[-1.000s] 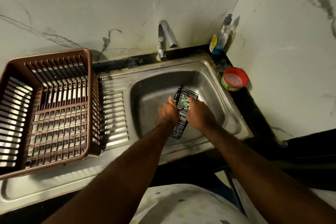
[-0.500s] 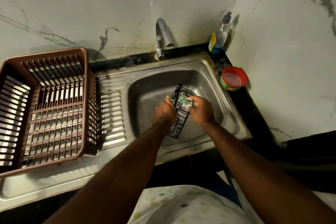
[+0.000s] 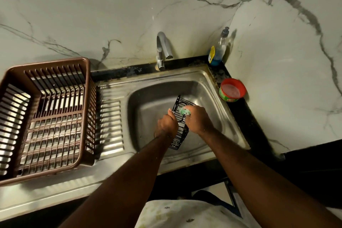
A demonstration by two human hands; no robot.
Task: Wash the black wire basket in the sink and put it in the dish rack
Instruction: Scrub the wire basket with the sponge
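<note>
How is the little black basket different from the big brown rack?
The basket is black, thin wire, while the rack is brown with thicker slats. The basket is much smaller than the rack. The basket is held tilted over the sink by the left hand, while the right hand scrubs it; the rack sits flat on the drainboard, untouched. Both are see-through grids that let water drain.
</note>
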